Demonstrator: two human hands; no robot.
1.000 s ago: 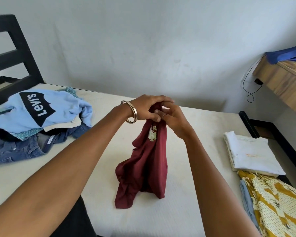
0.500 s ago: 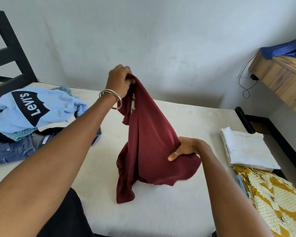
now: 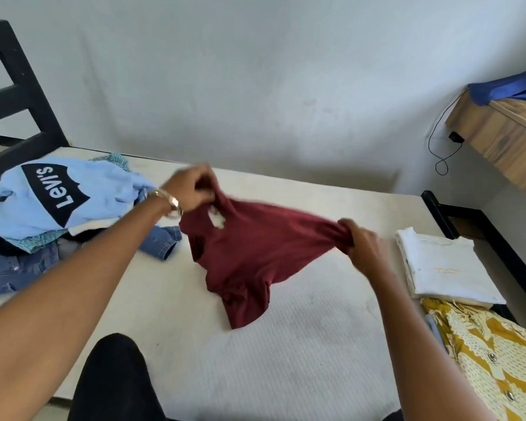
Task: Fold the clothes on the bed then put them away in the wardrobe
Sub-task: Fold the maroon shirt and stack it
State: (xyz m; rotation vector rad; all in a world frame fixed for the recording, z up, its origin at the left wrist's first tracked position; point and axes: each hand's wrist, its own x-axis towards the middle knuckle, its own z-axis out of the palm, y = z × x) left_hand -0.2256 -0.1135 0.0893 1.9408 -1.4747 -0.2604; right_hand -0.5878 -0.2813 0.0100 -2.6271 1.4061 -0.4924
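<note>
A maroon shirt is stretched out low over the middle of the white bed. My left hand, with a bangle on the wrist, grips its collar end at the left. My right hand grips the other end at the right. The shirt's lower part sags onto the mattress. A heap of unfolded clothes lies at the left: a light blue Levi's shirt on top of blue jeans.
A folded white garment and a yellow patterned one lie at the bed's right edge. A black headboard stands at the left, a wooden shelf with a blue cloth at the right. My dark-clad knee rests on the bed's near edge.
The shirt hung bunched from both hands together; my left hand lifted it, my right took the lower edge, and now both have pulled apart and lowered it sideways over the bed.
</note>
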